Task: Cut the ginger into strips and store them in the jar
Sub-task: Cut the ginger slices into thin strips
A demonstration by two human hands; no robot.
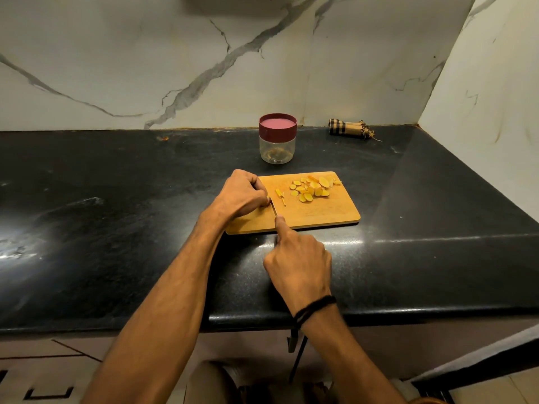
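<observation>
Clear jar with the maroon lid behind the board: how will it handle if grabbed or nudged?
The clear round jar with the maroon lid looks nearly empty, so probably light. Squat and wide, it would likely slide on the glossy black countertop rather than tip. Its smooth walls may be slippery to grip.

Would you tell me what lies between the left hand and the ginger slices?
Head view: the knife blade and a few cut strips.
</observation>
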